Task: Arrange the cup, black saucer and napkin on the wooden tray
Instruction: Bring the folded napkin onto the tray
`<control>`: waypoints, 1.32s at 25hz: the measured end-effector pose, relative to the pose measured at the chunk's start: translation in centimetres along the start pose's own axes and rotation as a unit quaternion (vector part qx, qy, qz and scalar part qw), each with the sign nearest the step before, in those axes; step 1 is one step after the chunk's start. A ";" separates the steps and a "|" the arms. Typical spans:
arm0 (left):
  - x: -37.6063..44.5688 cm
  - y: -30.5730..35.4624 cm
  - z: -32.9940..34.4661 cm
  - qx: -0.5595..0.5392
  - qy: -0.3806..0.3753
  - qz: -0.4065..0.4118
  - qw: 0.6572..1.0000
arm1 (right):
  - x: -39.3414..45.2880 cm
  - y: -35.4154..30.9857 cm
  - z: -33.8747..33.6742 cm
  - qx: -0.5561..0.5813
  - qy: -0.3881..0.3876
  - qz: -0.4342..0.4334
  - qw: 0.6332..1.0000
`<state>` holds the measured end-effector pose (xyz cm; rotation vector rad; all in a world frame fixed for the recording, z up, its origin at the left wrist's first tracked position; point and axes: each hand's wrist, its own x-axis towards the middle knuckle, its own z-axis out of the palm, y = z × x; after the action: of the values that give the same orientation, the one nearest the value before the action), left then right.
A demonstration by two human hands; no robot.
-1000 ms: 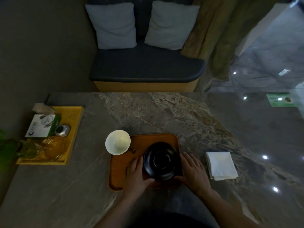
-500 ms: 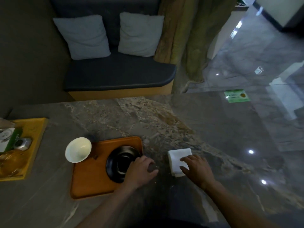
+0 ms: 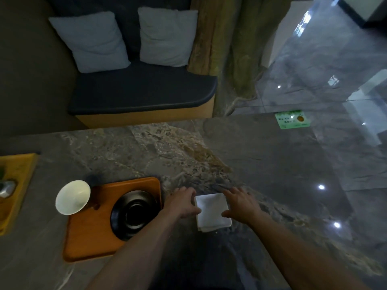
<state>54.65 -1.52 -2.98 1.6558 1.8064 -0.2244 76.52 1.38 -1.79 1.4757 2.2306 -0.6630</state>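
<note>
The black saucer (image 3: 134, 214) rests on the right half of the wooden tray (image 3: 90, 237). A white cup (image 3: 72, 196) stands at the tray's far left corner, partly over its edge. To the right of the tray, a folded white napkin (image 3: 212, 211) lies flat on the marble table. My left hand (image 3: 183, 203) touches the napkin's left edge and my right hand (image 3: 240, 203) touches its right edge, fingers spread around it. The napkin still lies on the table.
A yellow tray (image 3: 18, 185) with a small metal object sits at the left table edge. A green card (image 3: 292, 122) lies at the far right of the table. Beyond the table stands a bench with two cushions (image 3: 129, 36).
My left hand has left the saucer and moved right to the napkin's left edge. My right hand now frames its right edge. The view has shifted to the right.
</note>
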 end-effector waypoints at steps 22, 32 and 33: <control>-5.7 0.8 1.2 -0.395 0.049 0.014 0.917 | -5.8 -0.4 0.0 0.528 0.038 -0.018 0.848; -13.7 0.9 -0.4 -0.538 0.259 -0.048 0.800 | -7.6 -11.5 -0.7 0.607 0.158 0.045 0.777; -14.1 0.7 -0.4 -0.537 0.279 -0.059 0.794 | -7.5 -12.7 -0.4 0.594 0.173 0.046 0.784</control>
<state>54.74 -12.78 5.60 0.7749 1.8315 1.1616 67.51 -8.22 4.92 2.3498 1.9127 -2.1692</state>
